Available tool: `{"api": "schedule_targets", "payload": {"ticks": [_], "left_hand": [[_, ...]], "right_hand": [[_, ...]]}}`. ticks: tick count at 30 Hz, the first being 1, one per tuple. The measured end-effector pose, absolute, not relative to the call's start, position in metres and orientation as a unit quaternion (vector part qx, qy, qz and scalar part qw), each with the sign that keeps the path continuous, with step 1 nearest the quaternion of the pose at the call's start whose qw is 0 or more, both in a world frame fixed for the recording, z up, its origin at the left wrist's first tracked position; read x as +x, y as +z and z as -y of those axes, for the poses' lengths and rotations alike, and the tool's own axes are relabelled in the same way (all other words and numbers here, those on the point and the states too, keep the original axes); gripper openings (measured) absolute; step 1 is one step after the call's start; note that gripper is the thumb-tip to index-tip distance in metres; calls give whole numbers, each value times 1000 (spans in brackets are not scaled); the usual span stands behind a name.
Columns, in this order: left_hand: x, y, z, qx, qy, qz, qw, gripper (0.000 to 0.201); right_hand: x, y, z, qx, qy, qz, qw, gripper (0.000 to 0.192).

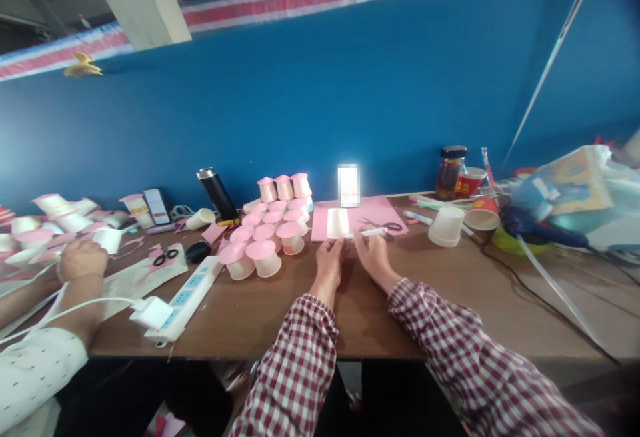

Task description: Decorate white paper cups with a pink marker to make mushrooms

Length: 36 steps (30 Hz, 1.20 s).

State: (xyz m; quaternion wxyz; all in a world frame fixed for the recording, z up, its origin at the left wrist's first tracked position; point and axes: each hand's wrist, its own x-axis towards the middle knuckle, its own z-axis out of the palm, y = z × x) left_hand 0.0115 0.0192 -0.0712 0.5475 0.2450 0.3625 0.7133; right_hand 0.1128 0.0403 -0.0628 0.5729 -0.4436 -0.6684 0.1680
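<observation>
A white paper cup (337, 222) stands on a sheet of pink paper (323, 214). My left hand (329, 260) has its fingers closed at the cup's near edge, partly hiding it. In my right hand (376, 257), just to the right, lies a white marker (374, 232) with a red end; its left tip reaches close to my left fingers. Behind the marker, dark-handled scissors (390, 225) rest on the pink paper. Several cups with pink paper tops (263, 250) are grouped to the left of my hands.
A power strip (185, 300) with a white charger (151, 312) and a black flask (217, 194) are on the left. Another person's hand (83, 259) works among cups there. An upturned cup (447, 226), a lidded jar (451, 172) and a blue glue gun (543, 229) with cables are on the right.
</observation>
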Motion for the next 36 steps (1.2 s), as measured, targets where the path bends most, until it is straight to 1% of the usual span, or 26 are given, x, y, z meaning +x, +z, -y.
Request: {"api": "schedule_targets", "payload": {"ticks": [36], "left_hand": [[13,-70,-15,257,701,-358,560,28]], "right_hand": [[114,-63,-42,-458,144,652,587,25]]}}
